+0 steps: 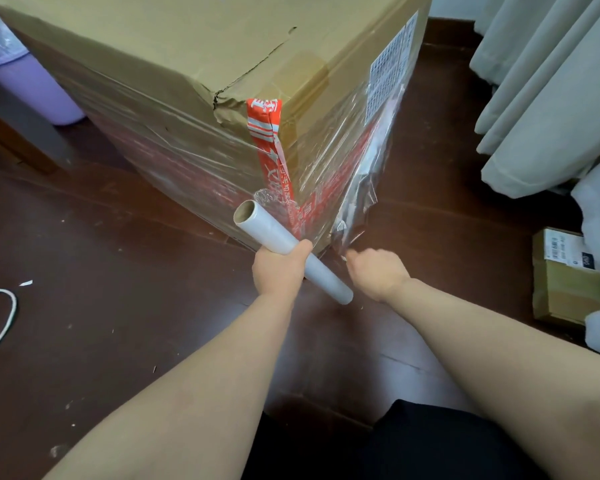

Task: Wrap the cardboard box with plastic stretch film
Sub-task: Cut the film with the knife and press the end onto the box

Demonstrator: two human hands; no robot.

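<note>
Home rm: curtains (548,81), purple bin (32,88).

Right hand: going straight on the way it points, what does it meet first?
Probably the loose stretch film at the lower corner of the cardboard box, just ahead of the right hand; whether they touch is unclear.

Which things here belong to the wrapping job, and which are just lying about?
In use: box; film roll, in left hand; loose film, held by right hand.
Lying about: purple bin; white cord; small parcel; curtain.
</note>
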